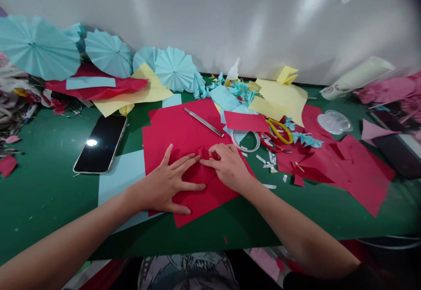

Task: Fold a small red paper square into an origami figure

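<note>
Sheets of red paper [167,127] lie overlapped on the green table in front of me. Flat on them rests my left hand [167,187], its fingers spread and the fingertips near a small raised fold of red paper [202,152]. From the other side my right hand [228,165] bends over the same fold, most fingers curled and the index stretched towards the left fingertips. It appears to pinch the red paper, though the contact is partly hidden. Just beyond the hands lies a slim silver tool [204,122], which looks like tweezers.
A phone [100,144] and light-blue paper [120,178] are at left. Pleated blue paper rosettes [174,68] line the wall. On the right lie a tape roll [246,141], yellow-handled scissors [279,131], red paper scraps [358,162] and a glue bottle [233,71] farther back.
</note>
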`<action>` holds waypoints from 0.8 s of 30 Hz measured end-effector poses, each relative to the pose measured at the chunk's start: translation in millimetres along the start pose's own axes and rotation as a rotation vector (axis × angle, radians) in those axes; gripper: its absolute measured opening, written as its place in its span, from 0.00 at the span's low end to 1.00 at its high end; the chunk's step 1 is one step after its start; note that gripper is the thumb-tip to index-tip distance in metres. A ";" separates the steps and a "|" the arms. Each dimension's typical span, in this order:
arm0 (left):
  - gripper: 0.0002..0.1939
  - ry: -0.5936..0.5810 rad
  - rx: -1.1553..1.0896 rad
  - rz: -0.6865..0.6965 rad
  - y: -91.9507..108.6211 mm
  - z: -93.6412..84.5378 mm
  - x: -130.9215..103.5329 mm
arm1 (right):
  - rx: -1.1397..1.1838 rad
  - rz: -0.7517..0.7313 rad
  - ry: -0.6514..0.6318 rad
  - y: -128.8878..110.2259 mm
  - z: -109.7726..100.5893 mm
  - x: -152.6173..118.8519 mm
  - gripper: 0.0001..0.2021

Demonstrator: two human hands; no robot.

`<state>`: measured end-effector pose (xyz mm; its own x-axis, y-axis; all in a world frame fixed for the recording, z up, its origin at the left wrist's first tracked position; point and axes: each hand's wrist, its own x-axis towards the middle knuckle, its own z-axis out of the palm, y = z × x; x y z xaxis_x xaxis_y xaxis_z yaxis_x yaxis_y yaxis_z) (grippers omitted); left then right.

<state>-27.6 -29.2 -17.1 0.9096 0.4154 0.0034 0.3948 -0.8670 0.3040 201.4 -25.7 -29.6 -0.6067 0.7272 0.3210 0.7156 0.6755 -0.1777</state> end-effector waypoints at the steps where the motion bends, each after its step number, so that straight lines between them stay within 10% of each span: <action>1: 0.26 0.000 -0.003 0.000 0.2 -0.1 -0.1 | -0.032 0.011 0.006 -1.9 -0.4 0.2 0.17; 24: 0.26 0.012 -0.015 -0.007 1.0 1.2 -0.3 | -0.346 0.150 -0.207 -23.7 -6.2 9.0 0.20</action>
<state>-27.3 -30.6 -17.9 0.9052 0.4248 0.0124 0.3992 -0.8598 0.3184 181.1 -35.9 -16.7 -0.5189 0.8470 0.1155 0.8535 0.5057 0.1260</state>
